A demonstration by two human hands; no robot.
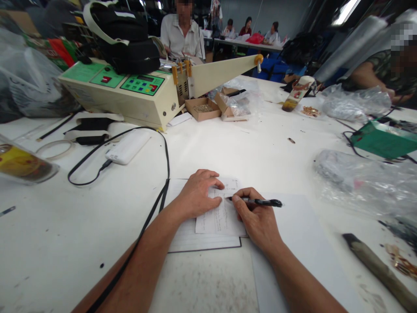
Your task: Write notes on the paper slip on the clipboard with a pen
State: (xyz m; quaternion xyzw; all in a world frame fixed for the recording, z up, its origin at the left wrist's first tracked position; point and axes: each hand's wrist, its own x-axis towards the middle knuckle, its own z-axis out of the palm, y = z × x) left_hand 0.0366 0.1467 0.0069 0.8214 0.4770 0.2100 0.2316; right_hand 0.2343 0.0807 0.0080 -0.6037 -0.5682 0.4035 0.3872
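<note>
My right hand point(259, 219) is closed around a black pen point(269, 202), its tip at a small sheet of paper point(216, 221) covered with handwriting. My left hand point(200, 193) lies over the upper left of that sheet, fingers apart and curved, holding nothing. Under the small sheet is a lined notebook point(185, 239) with a dark edge. A larger blank white sheet point(302, 243) lies to the right, partly beneath my right forearm. A black cable point(167, 161) runs from a white power bank point(128, 147) down across my left forearm.
A cream machine point(153, 102) with green panels stands at the back left, a black bag point(127, 39) on top. Beyond are small cardboard boxes point(203, 108). Plastic bags point(352, 174), a green box point(384, 139) and a dark-tipped tool point(374, 261) lie right. Co-workers sit around.
</note>
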